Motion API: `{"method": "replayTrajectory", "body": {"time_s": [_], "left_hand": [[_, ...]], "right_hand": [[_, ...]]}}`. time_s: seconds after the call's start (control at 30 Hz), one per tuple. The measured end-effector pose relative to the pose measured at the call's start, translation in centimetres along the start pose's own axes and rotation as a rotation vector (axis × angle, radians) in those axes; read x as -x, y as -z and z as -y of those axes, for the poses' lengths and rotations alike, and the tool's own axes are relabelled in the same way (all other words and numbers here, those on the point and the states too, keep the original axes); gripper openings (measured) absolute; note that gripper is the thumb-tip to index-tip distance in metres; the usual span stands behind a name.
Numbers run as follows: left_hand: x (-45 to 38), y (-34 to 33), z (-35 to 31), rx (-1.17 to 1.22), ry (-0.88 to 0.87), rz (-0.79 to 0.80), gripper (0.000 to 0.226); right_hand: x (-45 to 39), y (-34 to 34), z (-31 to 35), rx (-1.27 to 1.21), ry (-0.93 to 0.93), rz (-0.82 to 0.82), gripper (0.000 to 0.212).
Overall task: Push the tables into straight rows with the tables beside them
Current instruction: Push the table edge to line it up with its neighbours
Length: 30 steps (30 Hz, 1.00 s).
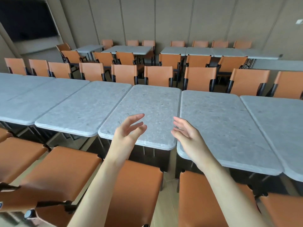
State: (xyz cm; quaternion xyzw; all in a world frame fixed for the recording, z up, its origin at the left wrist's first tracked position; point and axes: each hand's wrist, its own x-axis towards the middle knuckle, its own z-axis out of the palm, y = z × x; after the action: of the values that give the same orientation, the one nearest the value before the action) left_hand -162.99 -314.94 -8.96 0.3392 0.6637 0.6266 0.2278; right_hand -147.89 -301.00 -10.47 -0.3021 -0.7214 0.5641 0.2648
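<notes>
You are facing a long row of grey stone-look worktops that runs across the room from left to right, with orange chairs [124, 74] lined up behind it and more orange chairs [134, 185] on your side. Further back, a second row of worktops [200, 51] stands against the panelled wall, and it looks fairly even from here, though it is too far off to judge closely.

In the near row, most of the work looks done: the tops to your left butt against each other and their front edges fall roughly in one line. The middle worktop [147, 112], the one right in front of you, is what is left. Its front edge sits further from you than that of the right-hand worktop [226, 128], which juts out toward you, so the line steps at that joint. A narrow gap also shows between the two.

Your left hand [129, 130] hovers above the middle worktop's near edge, fingers loosely spread and holding nothing. Your right hand [185, 133] hangs over the joint between the two tops, fingers likewise released, touching neither surface as far as can be seen.
</notes>
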Motion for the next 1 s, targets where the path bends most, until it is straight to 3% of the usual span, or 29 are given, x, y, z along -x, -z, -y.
{"method": "replayTrajectory", "body": {"time_s": [0.5, 0.8, 1.0], "left_hand": [[6.6, 8.7, -2.4, 0.02, -0.042, 0.082, 0.03], [14.0, 8.4, -5.3, -0.031, -0.075, 0.155, 0.029], [18.5, 7.2, -7.3, -0.071, -0.104, 0.195, 0.027]], "right_hand": [[7.3, -8.4, 6.4, 0.16, 0.095, -0.039, 0.043], [15.4, -6.4, 8.8, 0.396, 0.125, 0.0, 0.046], [21.2, -3.2, 10.8, 0.436, 0.156, -0.101, 0.049]]}}
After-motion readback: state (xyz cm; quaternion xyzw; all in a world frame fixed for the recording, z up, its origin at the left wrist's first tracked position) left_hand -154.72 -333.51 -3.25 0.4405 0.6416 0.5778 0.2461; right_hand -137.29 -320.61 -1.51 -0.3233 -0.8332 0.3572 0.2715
